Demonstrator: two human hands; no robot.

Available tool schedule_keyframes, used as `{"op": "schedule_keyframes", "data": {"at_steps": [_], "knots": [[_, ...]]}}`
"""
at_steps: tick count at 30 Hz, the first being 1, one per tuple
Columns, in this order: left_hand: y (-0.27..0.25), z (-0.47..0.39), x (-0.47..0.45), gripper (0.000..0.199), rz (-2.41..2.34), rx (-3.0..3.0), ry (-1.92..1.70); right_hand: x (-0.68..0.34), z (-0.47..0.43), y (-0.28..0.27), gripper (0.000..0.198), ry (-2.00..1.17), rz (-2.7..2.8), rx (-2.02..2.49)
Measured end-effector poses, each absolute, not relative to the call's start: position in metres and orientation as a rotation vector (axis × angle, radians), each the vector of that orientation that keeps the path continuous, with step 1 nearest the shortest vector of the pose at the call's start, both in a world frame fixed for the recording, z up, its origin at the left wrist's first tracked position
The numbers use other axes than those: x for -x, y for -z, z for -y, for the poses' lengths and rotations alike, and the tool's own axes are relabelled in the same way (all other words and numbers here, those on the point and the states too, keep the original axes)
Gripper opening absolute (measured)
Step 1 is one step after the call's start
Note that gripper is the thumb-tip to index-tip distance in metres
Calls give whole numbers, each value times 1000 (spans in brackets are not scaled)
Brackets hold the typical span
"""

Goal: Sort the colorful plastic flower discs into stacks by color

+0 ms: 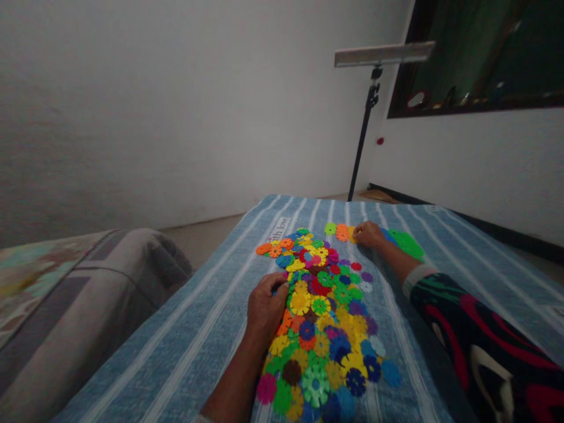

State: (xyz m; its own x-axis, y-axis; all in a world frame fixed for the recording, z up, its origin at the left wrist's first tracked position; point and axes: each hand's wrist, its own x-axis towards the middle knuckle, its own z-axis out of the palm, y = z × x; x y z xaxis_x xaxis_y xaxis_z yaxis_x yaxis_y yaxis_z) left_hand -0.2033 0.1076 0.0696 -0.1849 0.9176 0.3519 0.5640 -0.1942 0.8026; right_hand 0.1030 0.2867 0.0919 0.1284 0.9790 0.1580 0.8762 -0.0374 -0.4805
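Observation:
A long heap of flower-shaped plastic discs [300, 304] in many colours lies on the blue striped cloth [211, 305]. At the heap's left edge, my left hand [265, 302] is closed, thumb against curled fingers. A bit of blue shows between them, but I cannot make out what it is. Beyond the heap, my right hand [370, 235] pinches a yellow disc [352, 234] down at the cloth. Left of that disc are an orange group of discs [342, 232] and a light green group [330, 228]. Green discs [408, 244] lie behind my right wrist, with some blue beside them.
To the left, a grey draped fabric [145, 282] covers something lower, apart from the cloth-covered surface. A black stand with a light panel [383, 55] rises behind the far edge. A white wall [198, 106] and a dark window [484, 59] are at the back.

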Motion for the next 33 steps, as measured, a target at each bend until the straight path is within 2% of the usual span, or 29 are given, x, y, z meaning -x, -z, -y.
{"op": "schedule_keyframes", "data": {"at_steps": [7,10,17,21,33], "knots": [[-66,-109,203,18,-1703,-1719,-1368,-98,-273,-101,28,-242,1798,1944],[-65,-110,204,17,-1694,-1725,-1370,-88,-254,-105,24,-268,1871,1876],[-65,-112,204,17,-1702,-1740,-1340,-53,-176,-108,18,-522,2116,1430],[-68,-111,203,16,-1695,-1769,-1334,-36,-137,-114,16,-636,2197,1324],[-69,-113,202,16,-1682,-1780,-1347,-8,-113,-111,32,-780,2210,1665]]}}
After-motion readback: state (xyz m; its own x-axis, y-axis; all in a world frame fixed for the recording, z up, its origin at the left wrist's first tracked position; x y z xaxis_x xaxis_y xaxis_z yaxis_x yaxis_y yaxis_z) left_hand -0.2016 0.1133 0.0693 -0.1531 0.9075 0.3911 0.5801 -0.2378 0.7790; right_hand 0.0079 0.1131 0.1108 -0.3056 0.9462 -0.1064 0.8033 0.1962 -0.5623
